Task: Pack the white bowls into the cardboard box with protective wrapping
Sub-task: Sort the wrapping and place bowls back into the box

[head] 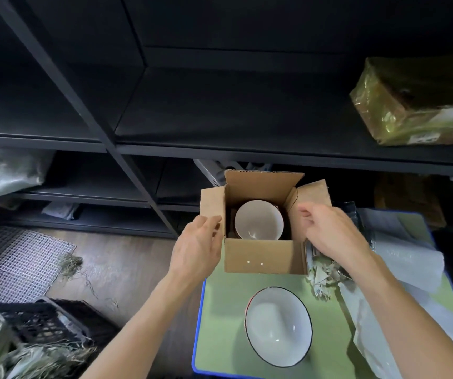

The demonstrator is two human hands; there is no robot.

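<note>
Behind both hands stands the dark shelving (126,149). Under them is the green table (225,324), and the white wrapping paper (411,258) lies crumpled just beyond the right wrist. Between the two hands sits the cardboard box (263,255), with its flaps up. The left hand (196,247) rests against the left wall of the box with relaxed fingers. The right hand (332,231) hovers at the right flap with bent fingers; whether they pinch the flap, we cannot tell. One white bowl (258,220) is down in the box, between the palms, and no wrapping shows around it. The second bowl (278,326) stands bare on the table, nearer to the person than the hands. Some shredded paper (323,274) lies below the right hand.

We judge the risk so: if the second bowl goes in without paper between, it may knock the first one and chip. The box also seems near the far corner of the table, so a strong push could slide it off.
</note>
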